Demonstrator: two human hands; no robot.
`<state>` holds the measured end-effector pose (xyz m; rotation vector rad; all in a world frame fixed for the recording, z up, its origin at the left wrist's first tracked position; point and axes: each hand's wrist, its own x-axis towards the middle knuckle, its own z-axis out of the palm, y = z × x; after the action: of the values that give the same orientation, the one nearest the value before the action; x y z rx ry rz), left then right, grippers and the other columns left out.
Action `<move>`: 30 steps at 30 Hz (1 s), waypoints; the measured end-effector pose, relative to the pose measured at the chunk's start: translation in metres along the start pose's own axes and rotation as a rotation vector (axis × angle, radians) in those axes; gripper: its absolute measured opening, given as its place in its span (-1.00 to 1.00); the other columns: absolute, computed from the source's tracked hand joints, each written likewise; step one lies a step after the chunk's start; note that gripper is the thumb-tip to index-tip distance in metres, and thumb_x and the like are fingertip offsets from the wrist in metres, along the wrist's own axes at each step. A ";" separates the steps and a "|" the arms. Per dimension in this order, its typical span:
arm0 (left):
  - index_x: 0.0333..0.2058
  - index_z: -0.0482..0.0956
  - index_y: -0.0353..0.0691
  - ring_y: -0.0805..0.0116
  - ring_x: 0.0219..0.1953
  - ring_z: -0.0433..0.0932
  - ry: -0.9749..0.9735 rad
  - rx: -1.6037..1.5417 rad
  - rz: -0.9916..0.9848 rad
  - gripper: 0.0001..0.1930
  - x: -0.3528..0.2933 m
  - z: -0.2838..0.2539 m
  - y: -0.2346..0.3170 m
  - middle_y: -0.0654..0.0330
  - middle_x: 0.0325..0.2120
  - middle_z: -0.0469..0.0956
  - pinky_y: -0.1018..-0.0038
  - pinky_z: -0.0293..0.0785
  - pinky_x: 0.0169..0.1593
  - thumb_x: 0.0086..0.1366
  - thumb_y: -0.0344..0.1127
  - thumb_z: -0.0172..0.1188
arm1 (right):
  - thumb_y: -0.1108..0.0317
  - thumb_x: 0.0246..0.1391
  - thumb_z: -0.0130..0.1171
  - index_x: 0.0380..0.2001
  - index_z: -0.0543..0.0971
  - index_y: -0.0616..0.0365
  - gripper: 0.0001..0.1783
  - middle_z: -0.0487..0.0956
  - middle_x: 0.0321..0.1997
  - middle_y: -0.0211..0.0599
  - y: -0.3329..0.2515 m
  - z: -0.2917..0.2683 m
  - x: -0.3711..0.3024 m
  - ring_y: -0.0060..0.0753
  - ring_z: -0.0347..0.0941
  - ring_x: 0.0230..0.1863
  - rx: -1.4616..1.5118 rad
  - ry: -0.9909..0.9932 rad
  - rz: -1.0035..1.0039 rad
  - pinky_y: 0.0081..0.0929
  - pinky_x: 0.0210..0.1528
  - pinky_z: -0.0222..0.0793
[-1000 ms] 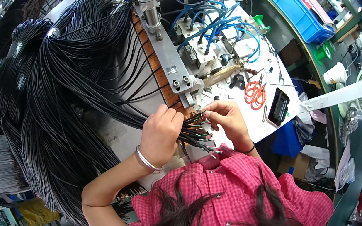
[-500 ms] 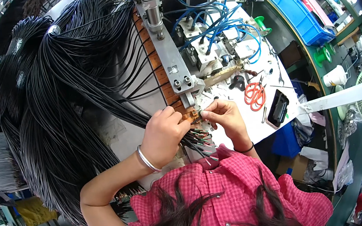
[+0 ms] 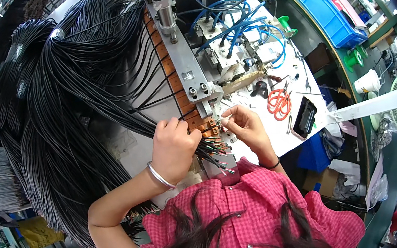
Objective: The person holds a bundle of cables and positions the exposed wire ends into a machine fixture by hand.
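Observation:
My left hand, a silver bangle on its wrist, is curled closed round black cables at the front end of a copper-coloured slotted strip. Below its knuckles the stripped cable ends fan out, showing red, green, white and black cores. Just right of the strip's end, my right hand has thumb and forefinger drawn together beside a cable's wire tips. What lies in that pinch is too small to make out. Single cables lie across the strip further back, under a metal machine arm.
A huge heap of black cables fills the left side. Blue air hoses loop over the machine behind. On the white tabletop at right are a red coiled cord and a black tray-like case. A blue crate stands beyond.
My left hand has shifted slightly left and drawn back from the strip's end, exposing more of the copper-coloured block. The cable ends have shifted slightly; my right hand stays nearly in place.

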<state>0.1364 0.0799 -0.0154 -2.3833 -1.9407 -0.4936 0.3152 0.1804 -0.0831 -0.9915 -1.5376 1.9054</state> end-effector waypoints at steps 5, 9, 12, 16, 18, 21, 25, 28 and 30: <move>-0.48 0.45 -0.27 0.15 -0.44 0.36 0.014 -0.226 0.008 -0.75 0.002 -0.001 0.000 0.16 -0.63 0.38 0.33 0.25 -0.36 -0.28 -0.57 0.09 | 0.58 0.03 0.10 -0.31 0.48 0.32 -0.89 0.50 -0.46 -0.44 -0.013 0.017 -0.007 -0.71 0.42 -0.39 0.214 -0.139 -0.184 -0.74 -0.33 0.36; -0.43 0.47 -0.29 0.14 -0.45 0.36 -0.009 -0.284 0.013 -0.71 0.002 -0.004 -0.003 0.15 -0.60 0.39 0.32 0.26 -0.37 -0.28 -0.58 0.09 | 0.57 -0.01 0.14 -0.33 0.53 0.31 -0.87 0.52 -0.43 -0.42 -0.016 0.015 -0.011 -0.78 0.36 -0.49 0.192 -0.032 -0.175 -0.81 -0.47 0.24; -0.43 0.46 -0.30 0.13 -0.46 0.36 -0.017 -0.287 0.003 -0.71 0.001 -0.006 -0.005 0.14 -0.59 0.40 0.31 0.27 -0.36 -0.28 -0.58 0.08 | 0.57 -0.02 0.15 -0.36 0.54 0.31 -0.90 0.54 -0.45 -0.39 -0.019 0.017 -0.011 -0.77 0.35 -0.54 0.153 -0.037 -0.221 -0.81 -0.53 0.23; -0.50 0.43 -0.30 0.13 -0.43 0.37 0.016 -0.312 0.021 -0.77 0.003 -0.007 -0.004 0.13 -0.58 0.40 0.30 0.29 -0.35 -0.28 -0.58 0.08 | 0.56 -0.03 0.17 -0.41 0.55 0.32 -0.93 0.55 -0.50 -0.36 -0.013 0.011 -0.010 -0.77 0.32 -0.61 0.144 0.016 -0.132 -0.81 -0.63 0.18; -0.55 0.41 -0.29 0.14 -0.43 0.36 0.008 -0.299 0.026 -0.81 0.002 -0.005 -0.003 0.13 -0.59 0.39 0.31 0.29 -0.36 -0.28 -0.57 0.09 | 0.56 -0.03 0.17 -0.42 0.55 0.33 -0.93 0.55 -0.52 -0.36 -0.011 0.011 -0.010 -0.76 0.31 -0.64 0.151 0.044 -0.078 -0.80 -0.66 0.16; -0.57 0.40 -0.28 0.14 -0.43 0.35 0.012 -0.284 0.012 -0.83 0.004 -0.006 -0.002 0.14 -0.59 0.38 0.31 0.30 -0.36 -0.28 -0.56 0.10 | 0.54 -0.04 0.19 -0.44 0.54 0.33 -0.93 0.53 -0.59 -0.37 -0.011 0.014 -0.009 -0.75 0.29 -0.69 0.168 0.059 -0.101 -0.80 -0.69 0.13; -0.57 0.42 -0.27 0.15 -0.43 0.34 0.028 -0.267 -0.021 -0.83 0.004 -0.006 -0.002 0.15 -0.60 0.36 0.33 0.30 -0.37 -0.27 -0.55 0.12 | 0.54 -0.06 0.21 -0.45 0.54 0.32 -0.93 0.53 -0.58 -0.37 -0.022 0.008 -0.010 -0.75 0.30 -0.69 0.331 -0.151 0.007 -0.80 -0.70 0.14; -0.56 0.42 -0.26 0.15 -0.44 0.33 0.025 -0.271 0.010 -0.83 0.003 -0.004 -0.002 0.14 -0.60 0.35 0.33 0.30 -0.38 -0.27 -0.54 0.12 | 0.54 -0.07 0.22 -0.47 0.55 0.31 -0.94 0.53 -0.59 -0.37 -0.022 0.009 -0.010 -0.75 0.30 -0.69 0.322 -0.185 0.024 -0.79 -0.70 0.14; -0.56 0.42 -0.25 0.14 -0.43 0.33 0.002 -0.259 -0.017 -0.83 0.002 -0.002 -0.003 0.15 -0.59 0.35 0.33 0.29 -0.36 -0.27 -0.53 0.12 | 0.54 -0.07 0.22 -0.49 0.55 0.30 -0.94 0.53 -0.59 -0.38 -0.021 0.009 -0.010 -0.75 0.30 -0.70 0.317 -0.200 0.033 -0.79 -0.70 0.14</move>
<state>0.1331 0.0822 -0.0132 -2.5114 -2.0091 -0.7941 0.3130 0.1729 -0.0594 -0.7093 -1.2712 2.2405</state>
